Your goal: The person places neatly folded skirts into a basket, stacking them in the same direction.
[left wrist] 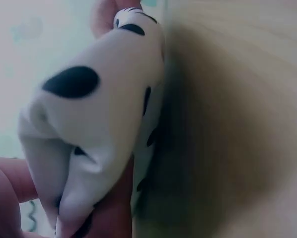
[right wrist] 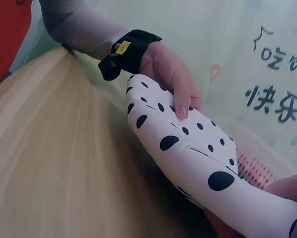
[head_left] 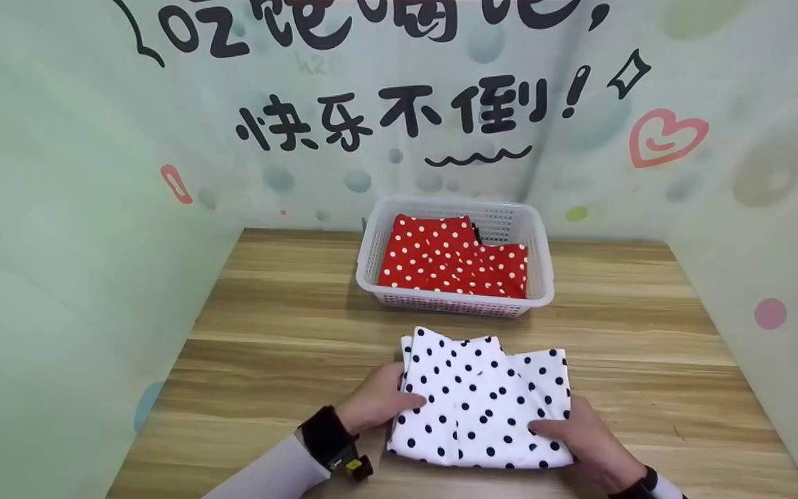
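Note:
A folded white cloth with black polka dots (head_left: 479,402) is held between my two hands, in front of the basket. My left hand (head_left: 377,398) grips its left side, thumb on top and fingers underneath. The right hand (head_left: 587,438) pinches the opposite side the same way, its thumb lying over the dotted face. In the left wrist view, the thick folded edge of the cloth (left wrist: 96,104) shows close up, with fingers beneath it. Seen from the right wrist, the cloth (right wrist: 188,144) slants above the wooden tabletop, a dark shadow under it.
Behind the cloth, a white plastic basket (head_left: 454,303) stands near the back wall. Inside lies a folded red cloth with white dots (head_left: 440,256), beside a small dark item (head_left: 476,233). Printed curtains (head_left: 399,166) enclose the wooden table (head_left: 267,312) at the back and sides.

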`<state>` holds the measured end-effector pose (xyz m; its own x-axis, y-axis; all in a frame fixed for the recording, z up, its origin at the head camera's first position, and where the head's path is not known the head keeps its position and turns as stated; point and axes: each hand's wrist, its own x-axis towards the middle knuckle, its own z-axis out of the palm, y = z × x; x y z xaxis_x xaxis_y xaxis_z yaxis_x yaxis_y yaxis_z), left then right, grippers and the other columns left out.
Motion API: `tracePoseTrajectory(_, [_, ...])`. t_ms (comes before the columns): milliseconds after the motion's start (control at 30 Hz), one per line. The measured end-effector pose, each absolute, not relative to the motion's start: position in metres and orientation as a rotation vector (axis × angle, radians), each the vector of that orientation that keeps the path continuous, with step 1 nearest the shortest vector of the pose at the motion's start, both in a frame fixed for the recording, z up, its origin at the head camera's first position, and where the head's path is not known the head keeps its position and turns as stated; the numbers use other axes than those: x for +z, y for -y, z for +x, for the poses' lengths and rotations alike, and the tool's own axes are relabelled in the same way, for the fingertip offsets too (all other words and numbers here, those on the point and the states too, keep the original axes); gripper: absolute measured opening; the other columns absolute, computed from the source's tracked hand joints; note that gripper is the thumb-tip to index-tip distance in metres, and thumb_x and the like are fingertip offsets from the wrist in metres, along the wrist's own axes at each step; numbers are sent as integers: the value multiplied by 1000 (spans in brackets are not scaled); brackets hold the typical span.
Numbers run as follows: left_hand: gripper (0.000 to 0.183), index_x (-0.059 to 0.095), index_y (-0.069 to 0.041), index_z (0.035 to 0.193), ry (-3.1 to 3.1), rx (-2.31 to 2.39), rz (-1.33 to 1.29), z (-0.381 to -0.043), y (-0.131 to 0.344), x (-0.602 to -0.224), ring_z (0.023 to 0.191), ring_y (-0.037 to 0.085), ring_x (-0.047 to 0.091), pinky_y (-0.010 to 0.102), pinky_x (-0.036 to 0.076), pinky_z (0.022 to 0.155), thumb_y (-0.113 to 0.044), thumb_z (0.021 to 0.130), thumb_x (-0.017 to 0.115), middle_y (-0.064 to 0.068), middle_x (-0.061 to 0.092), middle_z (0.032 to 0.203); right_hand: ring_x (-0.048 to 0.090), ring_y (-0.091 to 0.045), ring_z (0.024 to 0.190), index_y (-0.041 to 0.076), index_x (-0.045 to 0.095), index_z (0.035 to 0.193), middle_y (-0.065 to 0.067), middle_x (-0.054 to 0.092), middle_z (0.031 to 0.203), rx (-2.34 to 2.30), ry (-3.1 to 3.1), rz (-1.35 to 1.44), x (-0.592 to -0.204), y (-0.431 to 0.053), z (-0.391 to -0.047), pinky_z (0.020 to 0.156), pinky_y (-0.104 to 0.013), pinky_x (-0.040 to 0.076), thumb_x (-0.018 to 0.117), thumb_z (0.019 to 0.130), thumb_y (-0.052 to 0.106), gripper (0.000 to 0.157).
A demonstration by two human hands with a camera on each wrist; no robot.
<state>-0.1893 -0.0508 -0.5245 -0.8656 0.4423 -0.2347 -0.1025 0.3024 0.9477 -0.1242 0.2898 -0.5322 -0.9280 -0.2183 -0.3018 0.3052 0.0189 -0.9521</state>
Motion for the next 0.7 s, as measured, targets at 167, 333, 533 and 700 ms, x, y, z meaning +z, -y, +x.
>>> tracePoseTrajectory(167, [40,67,0,128,-2107,1621,380,-187,58,-492,91,19,78,32,66,82,-8,90,76,11,79,109,77,-21,98,-15,44,141,-7,76,111,-1975,-1979,73,-499,-287,-121,89,-35,65,70,91,-4,58])
tracePoseTrajectory(333, [46,62,2,135,-2157,1665,391,-191,63,-460,96,20,78,33,66,85,-10,93,75,14,79,114,78,-20,98,-14,38,146,-5,76,113,-2018,-2015,46,-466,-287,-129,88,-35,66,69,94,-4,61])
tracePoseTrajectory(533, [46,60,2,138,-2217,1740,337,-227,68,-438,101,24,78,34,66,88,-7,95,73,17,78,118,77,-21,106,-9,34,155,-6,74,123,-2098,-2011,64,-443,-283,-174,94,-37,64,69,94,-7,71])
tracePoseTrajectory(700, [45,60,2,140,-2255,1796,267,-277,65,-431,103,25,78,33,66,89,-5,97,72,19,77,120,75,-20,108,-9,27,160,-8,68,128,-2175,-1959,80,-443,-282,-231,98,-35,63,69,94,-7,78])
